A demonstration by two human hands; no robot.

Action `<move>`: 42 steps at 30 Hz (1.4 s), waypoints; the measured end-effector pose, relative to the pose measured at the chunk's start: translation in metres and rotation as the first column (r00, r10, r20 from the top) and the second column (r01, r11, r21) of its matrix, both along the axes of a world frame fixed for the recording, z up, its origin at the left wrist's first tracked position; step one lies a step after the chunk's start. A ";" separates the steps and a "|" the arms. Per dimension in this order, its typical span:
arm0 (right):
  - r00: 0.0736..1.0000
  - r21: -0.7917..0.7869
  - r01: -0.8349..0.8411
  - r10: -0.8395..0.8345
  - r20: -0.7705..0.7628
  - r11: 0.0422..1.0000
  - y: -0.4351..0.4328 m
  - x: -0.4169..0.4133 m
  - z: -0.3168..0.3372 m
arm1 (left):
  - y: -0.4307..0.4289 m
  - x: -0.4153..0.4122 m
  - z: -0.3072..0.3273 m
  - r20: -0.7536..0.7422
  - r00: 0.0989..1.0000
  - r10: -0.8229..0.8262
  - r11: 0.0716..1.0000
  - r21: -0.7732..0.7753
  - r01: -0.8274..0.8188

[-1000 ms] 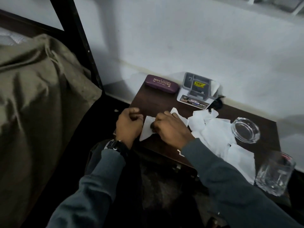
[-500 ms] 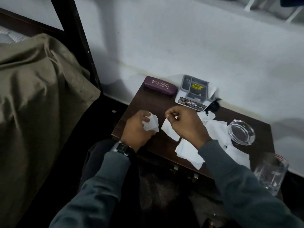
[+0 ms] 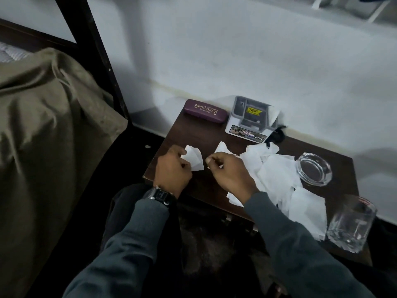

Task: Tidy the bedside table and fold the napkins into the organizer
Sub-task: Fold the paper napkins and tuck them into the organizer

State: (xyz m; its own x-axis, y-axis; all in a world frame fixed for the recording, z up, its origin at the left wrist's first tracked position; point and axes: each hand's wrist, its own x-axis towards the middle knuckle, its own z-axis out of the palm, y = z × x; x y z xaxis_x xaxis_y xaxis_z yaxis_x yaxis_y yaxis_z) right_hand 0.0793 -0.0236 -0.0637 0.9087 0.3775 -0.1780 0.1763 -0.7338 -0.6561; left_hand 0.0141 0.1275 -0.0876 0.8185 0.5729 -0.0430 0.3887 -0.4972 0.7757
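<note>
The bedside table (image 3: 194,134) stands against the wall, right of the bed (image 3: 49,130). At its rear edge lie the spectacle case (image 3: 205,110), left, and the organizer (image 3: 250,119), right of it. The loose napkins (image 3: 277,175) lie in front of the organizer, toward the right. The ashtray (image 3: 314,172) sits right of the napkins. The drinking glass (image 3: 349,226) stands at the front right corner.

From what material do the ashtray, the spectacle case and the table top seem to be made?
Ashtray: clear thick glass, since the table shows through it and its rim glints.
Spectacle case: maroon, probably leatherette over a hard shell; matte, with gold printed lettering.
Table top: dark brown wood or wood-look laminate, smooth with a slight sheen.
</note>
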 end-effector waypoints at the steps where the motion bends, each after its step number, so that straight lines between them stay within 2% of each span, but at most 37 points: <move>1: 0.999 0.008 0.017 -0.016 -0.042 1.000 0.003 -0.001 -0.001 | -0.001 0.000 0.000 -0.007 1.000 -0.004 1.000 -0.002 0.004; 3: 0.995 0.030 0.066 -0.063 -0.079 0.997 0.006 -0.003 -0.002 | -0.001 -0.001 -0.001 -0.008 1.000 0.005 1.000 -0.007 -0.005; 5: 0.997 0.018 0.076 -0.075 -0.024 0.997 0.009 -0.008 -0.004 | 0.000 -0.001 -0.001 0.002 1.000 0.017 1.000 0.023 -0.017; 10: 0.994 -0.176 0.004 0.016 0.112 0.984 0.022 -0.019 -0.009 | 0.000 -0.001 -0.002 -0.078 0.996 -0.043 0.995 0.089 0.050; 13: 0.988 -0.217 -0.016 0.048 0.144 0.976 0.026 -0.021 -0.012 | -0.001 -0.001 -0.003 -0.098 0.995 -0.030 0.992 0.118 0.042; 16: 0.995 -0.121 -0.002 0.014 0.098 0.993 0.024 -0.019 -0.012 | 0.002 -0.002 0.000 -0.002 0.999 0.043 0.999 0.001 -0.043; 18: 0.998 0.012 0.055 -0.055 0.037 0.998 0.019 -0.014 -0.007 | 0.006 -0.002 0.008 0.024 0.994 0.104 0.975 -0.202 -0.097; 19: 0.996 0.065 0.093 -0.094 0.009 0.994 0.015 -0.013 -0.002 | 0.009 -0.001 0.014 0.019 0.992 0.122 0.918 -0.381 -0.106; 20: 0.991 0.139 0.133 -0.128 -0.047 0.981 0.011 -0.011 0.004 | 0.010 -0.001 0.020 0.017 0.990 0.138 0.805 -0.584 -0.102; 21: 0.977 0.265 0.184 -0.146 -0.154 0.947 0.006 -0.009 0.010 | 0.011 -0.002 0.027 0.021 0.990 0.139 0.654 -0.753 -0.076; 22: 0.941 0.424 0.260 -0.128 -0.315 0.868 0.001 -0.008 0.017 | 0.012 -0.003 0.033 0.038 0.991 0.128 0.516 -0.856 -0.034; 23: 0.871 0.544 0.358 -0.063 -0.487 0.759 -0.003 -0.007 0.025 | 0.012 -0.005 0.037 0.070 0.992 0.101 0.430 -0.903 0.020; 24: 0.800 0.606 0.440 0.017 -0.600 0.662 -0.005 -0.006 0.031 | 0.011 -0.006 0.042 0.109 0.991 0.071 0.378 -0.923 0.075; 25: 0.759 0.630 0.481 0.071 -0.648 0.609 -0.005 -0.006 0.037 | 0.009 -0.007 0.046 0.149 0.988 0.043 0.362 -0.924 0.123; 26: 0.750 0.641 0.486 0.093 -0.655 0.594 -0.004 -0.005 0.042 | 0.007 -0.008 0.049 0.177 0.984 0.024 0.377 -0.913 0.155; 30: 0.774 0.662 0.414 0.140 -0.617 0.625 0.001 -0.011 0.058 | 0.000 -0.008 0.051 0.231 0.973 0.024 0.568 -0.804 0.176; 32: 0.791 0.682 0.387 0.157 -0.592 0.621 0.004 -0.018 0.060 | 0.000 -0.006 0.049 0.278 0.960 0.048 0.632 -0.752 0.186; 34: 0.873 0.658 0.360 0.009 -0.487 0.662 0.010 -0.026 0.060 | 0.000 -0.004 0.048 0.330 0.941 0.076 0.686 -0.702 0.191; 35: 0.898 0.623 0.383 -0.115 -0.425 0.683 0.013 -0.030 0.060 | -0.001 -0.004 0.047 0.351 0.932 0.089 0.704 -0.684 0.191; 37: 0.881 0.567 0.467 -0.304 -0.363 0.679 0.016 -0.035 0.061 | -0.002 -0.004 0.045 0.381 0.918 0.107 0.728 -0.659 0.189; 39: 0.857 0.554 0.508 -0.323 -0.402 0.659 0.015 -0.035 0.059 | -0.004 -0.005 0.043 0.396 0.912 0.111 0.746 -0.639 0.187; 42: 0.851 0.578 0.502 -0.246 -0.465 0.643 0.013 -0.031 0.059 | -0.005 -0.004 0.041 0.412 0.906 0.101 0.746 -0.634 0.205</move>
State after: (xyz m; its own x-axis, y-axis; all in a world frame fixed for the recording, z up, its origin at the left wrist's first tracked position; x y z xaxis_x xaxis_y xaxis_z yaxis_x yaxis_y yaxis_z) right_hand 0.0479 -0.0105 -0.0043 0.9345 0.1486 -0.3234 -0.3212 -0.0394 -0.9462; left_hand 0.0101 0.1221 -0.0467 0.8745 0.4820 -0.0543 -0.0377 0.1791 0.9831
